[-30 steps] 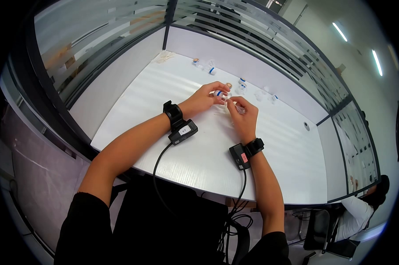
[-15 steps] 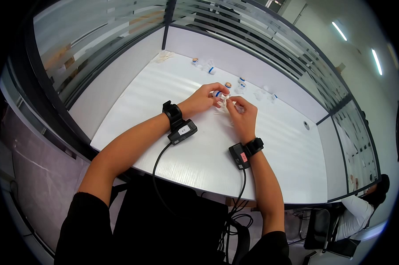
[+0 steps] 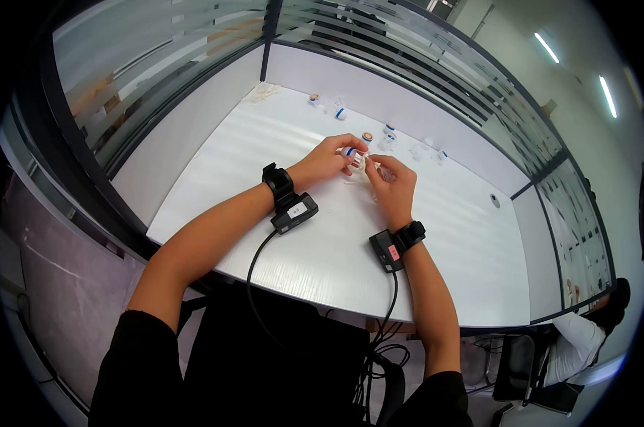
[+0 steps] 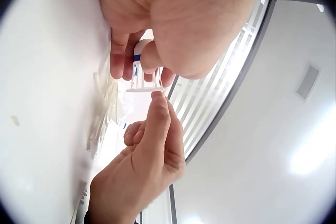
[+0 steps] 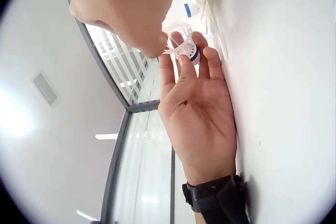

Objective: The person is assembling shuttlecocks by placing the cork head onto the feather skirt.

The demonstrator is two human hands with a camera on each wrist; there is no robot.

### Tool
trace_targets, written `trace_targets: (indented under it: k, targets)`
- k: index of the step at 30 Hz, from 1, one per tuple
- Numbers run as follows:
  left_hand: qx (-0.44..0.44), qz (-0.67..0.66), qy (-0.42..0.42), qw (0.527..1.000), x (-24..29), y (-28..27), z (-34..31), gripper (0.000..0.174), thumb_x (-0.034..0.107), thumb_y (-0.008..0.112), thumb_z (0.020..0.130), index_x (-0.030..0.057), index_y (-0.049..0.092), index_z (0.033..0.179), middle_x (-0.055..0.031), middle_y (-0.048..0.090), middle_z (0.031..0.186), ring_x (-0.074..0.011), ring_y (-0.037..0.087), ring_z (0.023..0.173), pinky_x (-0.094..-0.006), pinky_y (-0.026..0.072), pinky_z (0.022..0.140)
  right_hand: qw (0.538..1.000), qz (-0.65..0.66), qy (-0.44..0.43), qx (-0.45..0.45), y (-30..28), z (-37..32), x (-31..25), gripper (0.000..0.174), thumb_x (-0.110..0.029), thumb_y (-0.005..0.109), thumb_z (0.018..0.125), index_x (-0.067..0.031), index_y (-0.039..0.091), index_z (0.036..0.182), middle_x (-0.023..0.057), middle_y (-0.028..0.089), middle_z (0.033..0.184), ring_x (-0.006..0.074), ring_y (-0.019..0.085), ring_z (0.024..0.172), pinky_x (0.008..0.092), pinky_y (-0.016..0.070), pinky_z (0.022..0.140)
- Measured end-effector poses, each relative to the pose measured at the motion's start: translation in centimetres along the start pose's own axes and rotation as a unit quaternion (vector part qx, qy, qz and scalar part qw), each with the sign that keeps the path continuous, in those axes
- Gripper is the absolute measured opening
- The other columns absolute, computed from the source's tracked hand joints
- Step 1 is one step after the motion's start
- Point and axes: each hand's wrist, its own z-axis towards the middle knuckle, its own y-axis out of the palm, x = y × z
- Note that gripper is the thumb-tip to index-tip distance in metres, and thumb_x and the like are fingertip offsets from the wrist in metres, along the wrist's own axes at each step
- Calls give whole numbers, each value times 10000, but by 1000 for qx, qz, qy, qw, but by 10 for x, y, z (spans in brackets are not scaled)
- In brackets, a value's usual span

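My left hand (image 3: 329, 158) holds a small white plastic piece (image 4: 139, 50) with a blue band, pinched between thumb and fingers. Thin white posts run from its capped end to a flat white ring (image 4: 144, 90). In the right wrist view, the face inside the frame shows a row of small holes. My right hand (image 3: 394, 186) has thumb and forefinger pressed together at the ring's edge, and its fingertips hide that spot. Both hands are close together over the table, near its middle.
Thin white plastic strips (image 4: 107, 108) lie on the white table (image 3: 300, 263) beside the hands. Several small white-and-blue pieces (image 3: 341, 113) stand toward the back panel, one with a tan top (image 3: 367, 136). Pale strips (image 3: 263, 92) lie in the far left corner. Low partitions enclose the table.
The banded piece has turned slightly in my left fingers, so more of its white frame shows in the head view. My right hand stays at it, with small finger shifts.
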Motion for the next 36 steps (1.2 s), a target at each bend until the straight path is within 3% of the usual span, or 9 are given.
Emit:
trace_targets:
  k: [15,21,27,36]
  targets:
    - [23,23,19,999,-7,2,3,293,-15,529,971,11,595,1255,-57,620,1206,-111,642,893,-270,570,789,1000,-14,-16,-14,-4,2,-4,135,-80,773,843,-43,781,972,74,572,669,157,511,577,304,410,563]
    - [20,65,28,997,-3,2,1,314,77,631,954,14,615,1261,-53,647,1178,-98,638,860,-262,560,758,1000,-9,12,-7,-4,2,-5,122,-91,770,856,-34,778,963,80,609,674,149,519,580,302,417,567]
    - [13,58,38,998,-7,1,3,316,101,642,955,15,628,1258,-51,659,1176,-96,632,866,-260,553,728,1000,11,-1,3,-2,2,-1,114,-103,762,880,-11,766,948,90,652,704,153,526,588,296,423,574]
    - [15,89,60,994,-4,1,2,299,105,649,960,30,635,1250,-36,660,1191,-88,620,900,-262,553,704,999,23,32,-26,-4,2,-2,133,-117,719,932,12,740,959,99,704,796,163,624,669,286,488,629]
